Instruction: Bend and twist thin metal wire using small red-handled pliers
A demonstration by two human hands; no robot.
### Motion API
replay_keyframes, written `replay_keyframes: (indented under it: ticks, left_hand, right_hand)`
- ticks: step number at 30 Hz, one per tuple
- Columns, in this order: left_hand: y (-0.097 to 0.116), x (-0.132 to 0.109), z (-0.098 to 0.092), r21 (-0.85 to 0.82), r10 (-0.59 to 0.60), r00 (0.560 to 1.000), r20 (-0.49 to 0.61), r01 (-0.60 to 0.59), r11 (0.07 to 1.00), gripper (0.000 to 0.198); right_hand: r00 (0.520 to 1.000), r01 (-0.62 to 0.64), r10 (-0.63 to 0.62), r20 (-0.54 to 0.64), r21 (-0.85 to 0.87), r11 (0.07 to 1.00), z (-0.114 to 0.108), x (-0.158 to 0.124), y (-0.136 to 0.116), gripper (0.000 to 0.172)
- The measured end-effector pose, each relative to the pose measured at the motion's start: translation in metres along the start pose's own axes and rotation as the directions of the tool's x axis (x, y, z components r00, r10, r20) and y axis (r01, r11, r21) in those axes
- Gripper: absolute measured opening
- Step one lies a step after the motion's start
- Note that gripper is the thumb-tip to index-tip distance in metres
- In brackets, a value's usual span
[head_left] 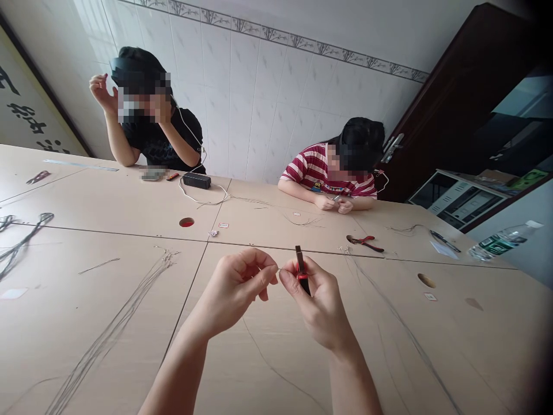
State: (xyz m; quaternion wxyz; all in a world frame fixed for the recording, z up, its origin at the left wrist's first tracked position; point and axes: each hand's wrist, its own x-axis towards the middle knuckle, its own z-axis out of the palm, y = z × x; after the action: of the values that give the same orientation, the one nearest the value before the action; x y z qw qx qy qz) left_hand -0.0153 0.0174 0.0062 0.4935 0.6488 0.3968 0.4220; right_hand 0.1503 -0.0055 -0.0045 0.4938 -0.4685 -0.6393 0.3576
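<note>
My left hand (242, 285) is closed in a pinch on the end of a thin wire (270, 367), which trails down across the table towards me. Its fingertips nearly meet those of my right hand (317, 291), and a tiny bit of wire shows between them. In my right hand sits a pair of pliers (301, 270) with dark jaws pointing up and red on the handles. The thumb and forefinger of that hand also pinch at the wire end. What exactly lies between the fingertips is too small to make out.
Bundles of thin wires lie left (129, 302) and right (397, 317) on the table. Beyond are red-handled pliers (367, 242), a black box (196, 181) with a white cable, and a water bottle (503, 242). Two people (158, 132) (330, 167) sit opposite, one handling something small.
</note>
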Motion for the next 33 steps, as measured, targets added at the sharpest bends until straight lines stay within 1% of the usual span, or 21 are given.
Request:
replay_keyframes:
  ticks: [8, 12, 14, 18, 21, 25, 33]
  left_hand:
    - [-0.0009, 0.0001, -0.0003, 0.01, 0.003, 1.0, 0.02, -0.003, 1.0, 0.014]
    - [-0.0023, 0.0014, 0.0, -0.007, -0.013, 0.999, 0.035, 0.013, 1.0, 0.013]
    - [-0.0018, 0.0018, 0.0004, -0.021, -0.01, 0.999, 0.037, 0.011, 1.0, 0.014]
    - [-0.0004, 0.0008, -0.0003, -0.04, -0.007, 1.0, 0.029, 0.008, 0.999, 0.016]
    - [-0.0008, -0.0006, -0.0024, -0.007, -0.027, 0.999, 0.029, 0.028, 1.0, 0.015]
    - [-0.0007, -0.0009, -0.0043, 0.012, -0.032, 0.999, 0.043, 0.032, 0.999, 0.018]
    - [-0.0001, -0.0002, -0.0033, 0.007, -0.04, 0.999, 0.02, 0.039, 0.999, 0.01]
  right_hand:
    - [0.999, 0.043, -0.043, 0.005, -0.12, 0.992, -0.001, -0.0015, 0.0004, 0.022]
    - [0.996, 0.093, -0.094, 0.007, -0.214, 0.972, -0.0023, -0.0013, 0.0019, 0.02]
    - [0.993, 0.116, -0.118, 0.008, -0.23, 0.966, -0.0026, -0.0009, 0.0025, 0.018]
    - [0.995, 0.102, -0.102, 0.008, -0.183, 0.978, -0.0035, -0.0005, 0.0027, 0.02]
    - [0.996, 0.09, -0.09, 0.007, -0.137, 0.987, -0.0045, -0.0004, 0.0024, 0.022]
    - [0.996, 0.087, -0.086, 0.007, -0.133, 0.987, -0.0051, -0.0001, 0.0027, 0.022]
    - [0.996, 0.089, -0.087, 0.026, -0.098, 0.991, -0.0047, 0.0007, 0.0012, 0.021]
